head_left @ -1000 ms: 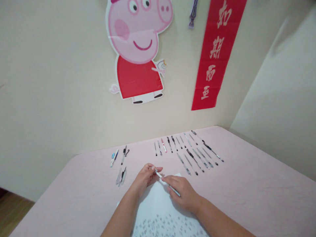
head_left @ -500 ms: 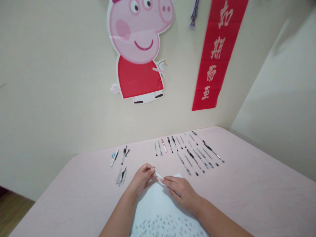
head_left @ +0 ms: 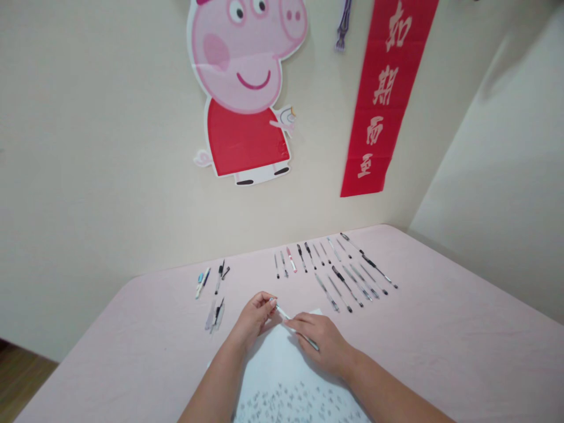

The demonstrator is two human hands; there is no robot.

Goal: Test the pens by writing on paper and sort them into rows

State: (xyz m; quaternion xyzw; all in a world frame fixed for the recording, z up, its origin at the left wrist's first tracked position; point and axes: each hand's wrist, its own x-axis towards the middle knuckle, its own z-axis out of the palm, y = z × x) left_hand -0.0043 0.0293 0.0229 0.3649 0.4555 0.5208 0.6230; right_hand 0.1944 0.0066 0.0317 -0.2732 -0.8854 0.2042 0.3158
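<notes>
A slim whitish pen (head_left: 282,312) is held aslant between my two hands, above a sheet of white paper (head_left: 275,358). My left hand (head_left: 255,314) pinches its upper end between thumb and fingertips. My right hand (head_left: 324,341) has its fingers closed over the lower part, and a greyish end sticks out below them. Whether this is one piece or parts fitted together is hidden by the fingers. Many small dark handwritten marks cover the paper's near part, between my forearms.
Several pens (head_left: 348,286) lie in two rows at the back right of the pink-covered table (head_left: 440,329). To the left are a blue-and-white pen (head_left: 202,283), a black pen with its parts (head_left: 219,277), and clear pieces with a dark pen (head_left: 215,315). A wall stands behind.
The pen's greyish lower end now shows more beneath my right fingers. Both hands stay in nearly the same place, and the view has shifted slightly.
</notes>
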